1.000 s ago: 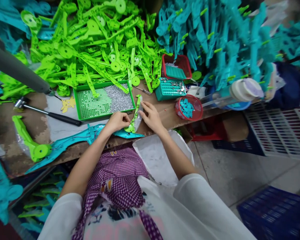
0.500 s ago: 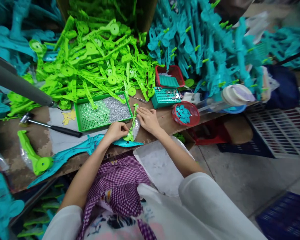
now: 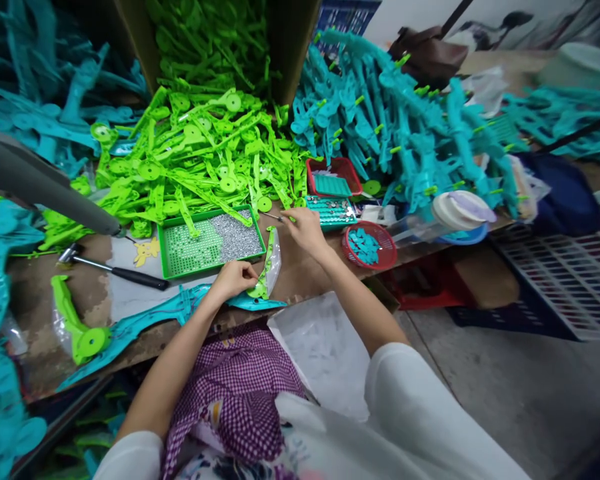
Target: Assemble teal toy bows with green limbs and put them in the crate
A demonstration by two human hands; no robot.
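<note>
My left hand (image 3: 234,280) is closed on the lower end of a lime-green plastic arm piece (image 3: 269,263). That piece has clear plastic film along its right side and sits over the right end of a long blue plastic part (image 3: 173,305). At the far side, my right hand (image 3: 305,230) has its fingers closed around the end of a thin metal tool (image 3: 271,215), possibly tweezers. Its tip points left, beside the green tray (image 3: 190,243) of small metal pieces. My fingers partly hide both holds.
A hammer (image 3: 115,268) and another green piece (image 3: 83,330) lie at left. Green parts (image 3: 200,153) are heaped behind the tray, blue parts (image 3: 400,133) at back right. A teal tray (image 3: 333,212), a red basket (image 3: 370,245) and a lidded jug (image 3: 445,217) stand right.
My right hand has left the upper end of the green piece, moved up, and taken hold of the thin metal tool. My left hand stays at the piece's lower end. The view has tilted up.
</note>
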